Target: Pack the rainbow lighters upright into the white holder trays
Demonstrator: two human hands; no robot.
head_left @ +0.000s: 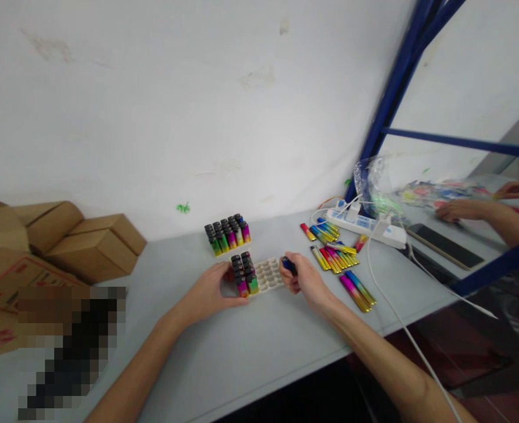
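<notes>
A pale tray (268,276) with rows of round holes lies on the table. Several lighters (245,276) with black tops and multicoloured bodies stand upright in its left end. My left hand (208,291) grips that end, thumb along the front and fingers behind. Over the right end, my right hand (305,279) is closed around a dark blue lighter (289,265), its black top showing. Behind the tray stands a second block of upright lighters (228,235). Shiny multicoloured sticks (336,257) lie in loose groups right of my right hand.
Cardboard boxes (98,244) sit at the left. A white power strip (365,226) with cables lies at the back right, near a blue metal frame (380,111) and a phone (445,245). Another person's hands (466,211) are beyond the frame, by colourful small pieces.
</notes>
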